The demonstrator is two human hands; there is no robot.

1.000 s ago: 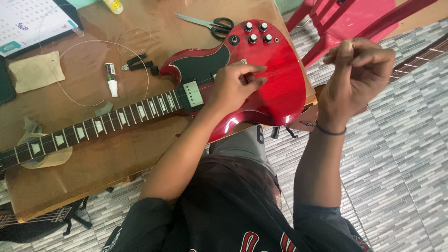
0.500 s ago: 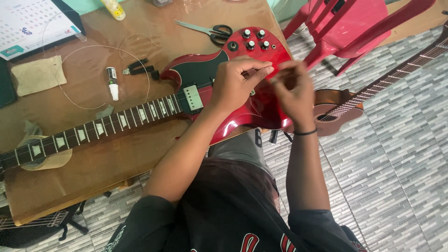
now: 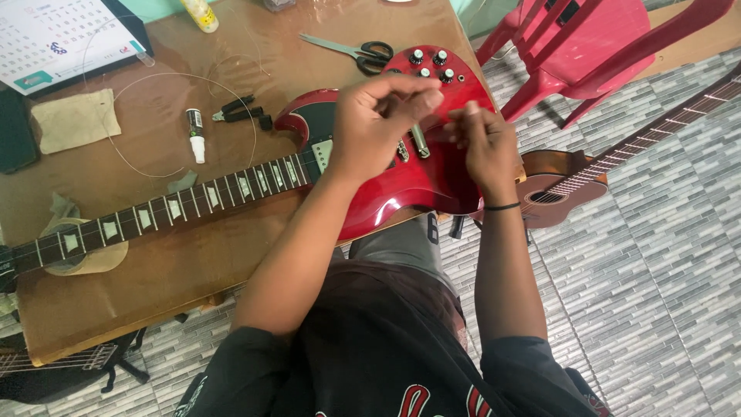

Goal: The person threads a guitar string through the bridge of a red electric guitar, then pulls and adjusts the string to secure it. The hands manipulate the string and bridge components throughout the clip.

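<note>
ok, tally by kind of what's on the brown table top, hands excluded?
Red electric guitar: 1
Black-handled scissors: 1
Black pliers: 1
Small white bottle with dark label: 1
Yellow bottle: 1
Coiled thin wire string: 1
Beige cloth: 1
White desk calendar: 1
Total: 8

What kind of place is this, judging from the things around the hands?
Probably a small home guitar repair spot. A red electric guitar lies on a brown wooden table beside scissors, pliers and a loose string; an acoustic guitar rests on the tiled floor.
</note>
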